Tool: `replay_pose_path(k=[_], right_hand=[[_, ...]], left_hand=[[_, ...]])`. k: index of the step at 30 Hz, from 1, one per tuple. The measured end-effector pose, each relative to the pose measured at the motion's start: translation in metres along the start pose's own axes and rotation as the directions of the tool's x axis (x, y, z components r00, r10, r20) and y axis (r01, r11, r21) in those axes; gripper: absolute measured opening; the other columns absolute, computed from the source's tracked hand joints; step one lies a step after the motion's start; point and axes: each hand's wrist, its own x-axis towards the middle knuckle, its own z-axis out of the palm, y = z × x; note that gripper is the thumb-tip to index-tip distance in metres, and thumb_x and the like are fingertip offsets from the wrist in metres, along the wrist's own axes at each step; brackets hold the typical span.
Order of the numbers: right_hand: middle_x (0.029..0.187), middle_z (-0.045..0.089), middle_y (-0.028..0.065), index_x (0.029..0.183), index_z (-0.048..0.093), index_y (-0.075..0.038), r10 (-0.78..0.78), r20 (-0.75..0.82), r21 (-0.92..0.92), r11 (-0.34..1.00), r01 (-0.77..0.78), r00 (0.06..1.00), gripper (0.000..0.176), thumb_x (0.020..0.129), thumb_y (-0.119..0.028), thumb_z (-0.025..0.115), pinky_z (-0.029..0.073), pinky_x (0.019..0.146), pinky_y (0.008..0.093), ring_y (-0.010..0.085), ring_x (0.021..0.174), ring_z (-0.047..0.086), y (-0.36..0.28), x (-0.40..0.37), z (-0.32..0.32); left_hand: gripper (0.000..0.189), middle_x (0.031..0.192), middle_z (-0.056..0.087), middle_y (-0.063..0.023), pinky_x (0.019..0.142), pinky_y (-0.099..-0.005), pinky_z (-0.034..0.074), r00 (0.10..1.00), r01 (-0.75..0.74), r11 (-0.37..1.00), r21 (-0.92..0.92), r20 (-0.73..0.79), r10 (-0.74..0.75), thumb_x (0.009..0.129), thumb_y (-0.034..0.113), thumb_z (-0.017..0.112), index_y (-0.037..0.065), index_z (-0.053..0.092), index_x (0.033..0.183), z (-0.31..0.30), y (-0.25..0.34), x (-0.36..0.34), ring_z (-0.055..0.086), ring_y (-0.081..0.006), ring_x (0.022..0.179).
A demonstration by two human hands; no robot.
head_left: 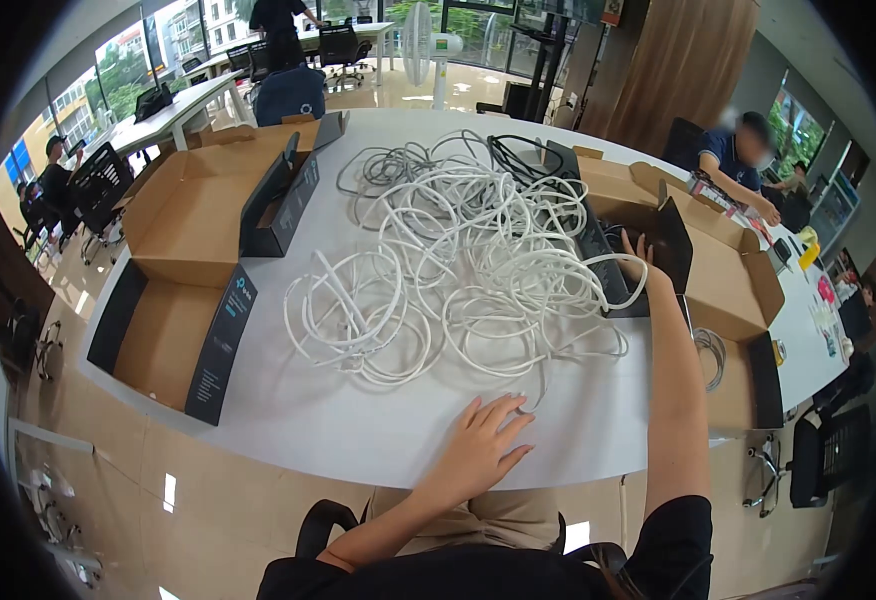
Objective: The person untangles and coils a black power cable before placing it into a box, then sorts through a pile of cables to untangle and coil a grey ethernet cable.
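Note:
Loose coils of white cable (358, 310) and grey cable (398, 165) lie tangled across the middle of the white table (358, 440). My left hand (483, 440) rests on the table near its front edge, fingers spread, just below a cable end. On the right, my right hand (638, 258) reaches into an open black box (673, 240); a loop of white cable passes by its wrist. Its fingers are partly apart, and whether they touch anything inside the box is unclear. A black cable (518, 165) lies at the back of the pile.
An open empty box (173, 340) stands at the left, with more open boxes (198, 195) behind it. At the right, another open box (733, 370) holds a grey cable coil (710, 358). A person (743, 160) sits at the table's far right.

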Motion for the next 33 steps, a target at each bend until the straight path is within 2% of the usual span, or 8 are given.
replay_pose_path(k=[6, 7, 11, 14, 19, 23, 29, 33], right_hand=[[0.142, 0.027, 0.0135, 0.135, 0.033, -0.022, -0.174, -0.359, -0.193, 0.975, 0.11, 0.917, 0.066, 0.081, -0.059, 0.043, 0.007, 0.094, 0.0712, 0.031, 0.131, 0.024, 0.009, 0.007, 0.008], [0.123, 0.051, 0.0133, 0.117, 0.054, -0.01, -0.198, -0.593, -0.044, 0.976, 0.214, 0.78, 0.05, 0.087, -0.048, 0.043, 0.02, 0.104, 0.0497, 0.0282, 0.119, 0.043, -0.01, -0.024, -0.003], [0.094, 0.065, 0.0143, 0.101, 0.063, -0.002, -0.058, -0.712, 0.416, 0.768, 0.487, 0.7, 0.051, 0.092, -0.044, 0.036, 0.039, 0.088, 0.0302, 0.0281, 0.097, 0.058, -0.013, -0.012, -0.014], [0.098, 0.064, 0.0154, 0.104, 0.061, 0.002, -0.04, -0.632, 0.609, 0.591, 0.529, 0.774, 0.057, 0.093, -0.046, 0.032, 0.039, 0.089, 0.0314, 0.0251, 0.098, 0.058, -0.03, -0.041, -0.03], [0.109, 0.06, 0.0153, 0.11, 0.057, 0.004, -0.204, -0.534, 0.742, 0.353, 0.57, 0.821, 0.071, 0.091, -0.055, 0.022, 0.032, 0.098, 0.0343, 0.0257, 0.108, 0.051, -0.075, -0.122, -0.055], [0.128, 0.045, 0.0156, 0.127, 0.044, -0.002, -0.475, -0.462, 0.667, 0.37, 0.646, 0.749, 0.064, 0.09, -0.053, 0.03, 0.026, 0.102, 0.0358, 0.0268, 0.116, 0.044, -0.102, -0.148, -0.036], [0.142, 0.023, 0.0178, 0.136, 0.033, -0.016, -0.53, -0.441, 0.411, 0.598, 0.688, 0.724, 0.068, 0.082, -0.054, 0.047, 0.009, 0.105, 0.0499, 0.0321, 0.132, 0.019, -0.15, -0.16, 0.0], [0.142, 0.022, 0.015, 0.133, 0.037, -0.021, -0.485, -0.501, 0.341, 0.65, 0.678, 0.717, 0.067, 0.079, -0.059, 0.048, 0.002, 0.101, 0.0606, 0.0332, 0.133, 0.015, -0.181, -0.159, 0.014]], left_hand=[[0.035, 0.126, 0.043, -0.0053, 0.1, -0.0478, 0.028, 1.0, -0.009, 1.0, -0.028, -0.009, 0.009, 0.082, 0.027, 0.059, 0.012, 0.053, 0.113, 0.001, -0.001, -0.003, 0.041, -0.0243, 0.118], [0.035, 0.126, 0.043, -0.0053, 0.1, -0.0479, 0.029, 1.0, -0.013, 0.999, -0.035, -0.014, 0.012, 0.081, 0.026, 0.059, 0.012, 0.053, 0.112, 0.001, -0.002, -0.003, 0.042, -0.0246, 0.118], [0.034, 0.125, 0.045, -0.0052, 0.1, -0.048, 0.028, 0.999, 0.005, 0.996, -0.087, -0.036, -0.008, 0.081, 0.024, 0.06, 0.012, 0.053, 0.113, 0.002, -0.003, -0.005, 0.044, -0.0253, 0.116], [0.04, 0.129, 0.045, -0.0073, 0.101, -0.0485, 0.027, 0.996, -0.039, 0.953, -0.299, -0.087, 0.014, 0.081, 0.024, 0.06, 0.011, 0.051, 0.118, -0.013, 0.003, -0.003, 0.043, -0.0265, 0.119], [0.059, 0.139, 0.032, -0.0179, 0.103, -0.0478, 0.023, 0.97, -0.239, 0.393, -0.888, -0.196, 0.146, 0.076, 0.028, 0.065, 0.01, 0.043, 0.128, -0.095, 0.046, -0.042, 0.031, -0.0324, 0.128], [0.079, 0.142, 0.025, -0.0152, 0.096, -0.0682, 0.018, 0.462, -0.83, -0.019, -0.557, -0.707, 0.535, 0.081, 0.051, 0.056, 0.01, 0.021, 0.139, -0.115, 0.069, -0.052, 0.016, -0.0422, 0.131], [0.049, 0.143, 0.025, 0.01, 0.102, -0.0632, 0.004, 0.544, -0.64, -0.04, -0.767, -0.49, 0.681, 0.091, 0.05, 0.029, 0.034, 0.023, 0.138, -0.15, 0.08, -0.063, 0.019, -0.0145, 0.134], [0.043, 0.14, 0.029, 0.0152, 0.095, -0.0688, 0.012, 0.506, -0.767, 0.032, -0.641, -0.573, 0.645, 0.093, 0.041, 0.034, 0.036, 0.026, 0.136, -0.143, 0.069, -0.076, 0.026, -0.02, 0.131]])
